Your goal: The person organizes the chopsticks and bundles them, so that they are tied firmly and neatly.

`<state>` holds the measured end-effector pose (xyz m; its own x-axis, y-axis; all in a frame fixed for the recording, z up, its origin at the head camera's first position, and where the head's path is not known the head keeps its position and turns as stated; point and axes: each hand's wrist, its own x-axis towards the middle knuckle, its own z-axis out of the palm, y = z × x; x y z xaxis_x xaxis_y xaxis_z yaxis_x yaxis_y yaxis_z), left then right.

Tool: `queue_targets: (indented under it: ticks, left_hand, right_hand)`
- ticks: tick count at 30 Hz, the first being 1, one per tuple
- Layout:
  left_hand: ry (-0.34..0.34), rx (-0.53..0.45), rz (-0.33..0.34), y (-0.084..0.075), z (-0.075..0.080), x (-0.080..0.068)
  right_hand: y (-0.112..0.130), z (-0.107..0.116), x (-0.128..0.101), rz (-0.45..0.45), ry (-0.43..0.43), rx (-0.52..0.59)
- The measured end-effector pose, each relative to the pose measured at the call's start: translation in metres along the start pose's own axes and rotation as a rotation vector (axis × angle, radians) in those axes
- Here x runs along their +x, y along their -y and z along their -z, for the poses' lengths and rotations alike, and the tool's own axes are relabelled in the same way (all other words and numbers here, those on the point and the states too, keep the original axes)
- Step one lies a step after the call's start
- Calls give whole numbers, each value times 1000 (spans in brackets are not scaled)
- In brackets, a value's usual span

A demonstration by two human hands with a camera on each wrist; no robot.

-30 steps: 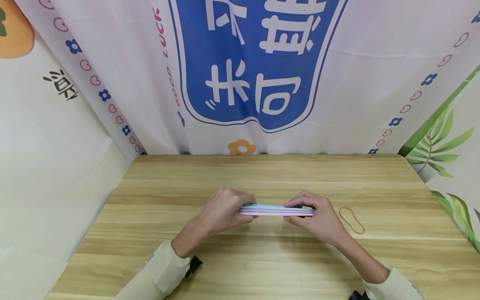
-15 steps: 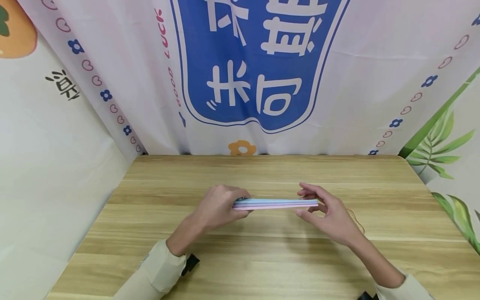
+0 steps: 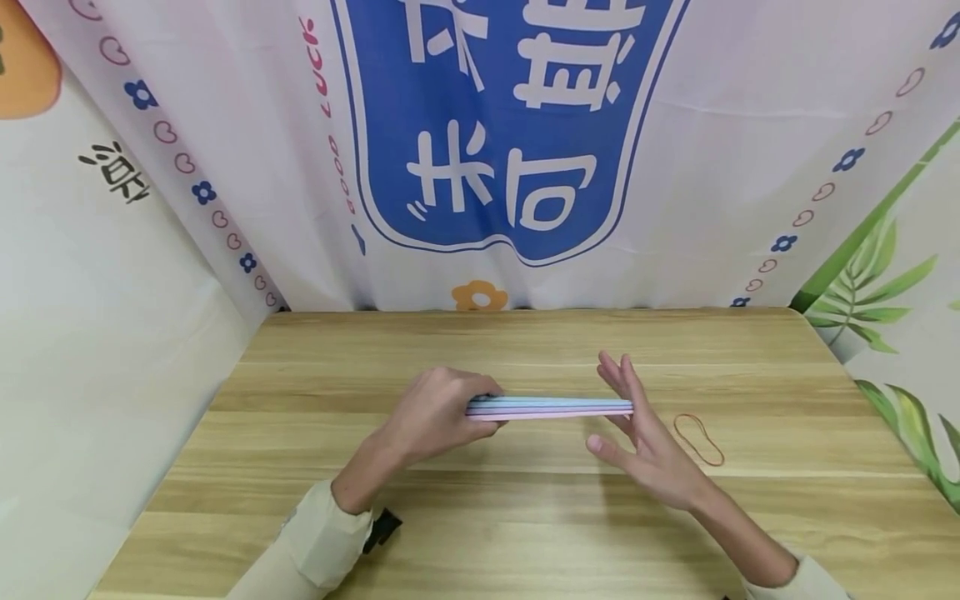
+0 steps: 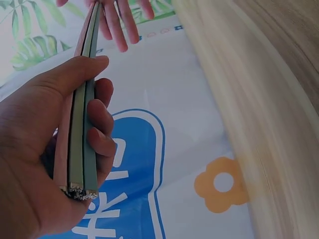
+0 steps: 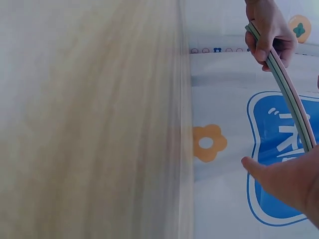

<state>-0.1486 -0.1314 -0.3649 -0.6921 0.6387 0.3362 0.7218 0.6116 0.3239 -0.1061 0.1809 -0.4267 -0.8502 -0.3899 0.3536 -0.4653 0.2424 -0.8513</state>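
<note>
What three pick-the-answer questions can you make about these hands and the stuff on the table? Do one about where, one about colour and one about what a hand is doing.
1. Where does the rubber band lie?
A. On the wooden table, to the right of the right hand
B. Wrapped round the stack
C. On the left wrist

2. What colour is the bottom strip of the stack of strips in the head view?
A. Black
B. Pink
C. Orange

3. What is the left hand doing?
A. Lying flat on the table
B. Holding the rubber band
C. Gripping one end of the stack

Answers:
1 A, the band lies loose on the wood beside the right hand.
2 B, a pink edge shows under the light blue ones.
3 C, the fingers curl round the stack's end, while the right hand's straight fingers meet the other end.
</note>
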Motion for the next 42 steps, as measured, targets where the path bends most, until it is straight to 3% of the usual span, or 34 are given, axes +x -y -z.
queue_targets:
  ticks: [5,18,24,33,42]
  left_hand:
    - [6,-23,7,1,2,1]
    - [-10,0,5,-6,-1,7]
    - [10,-1,22,-3,3,7]
    - [2,-14,7,-3,7,6]
    - [14,-32,26,-4,7,5]
  right_hand:
    - [5,5,3,82,38,75]
    - [4,5,21,335,10,248]
    - [2,6,21,303,20,257]
    - [0,10,19,174,29,243]
    - [-3,7,17,198,64,253]
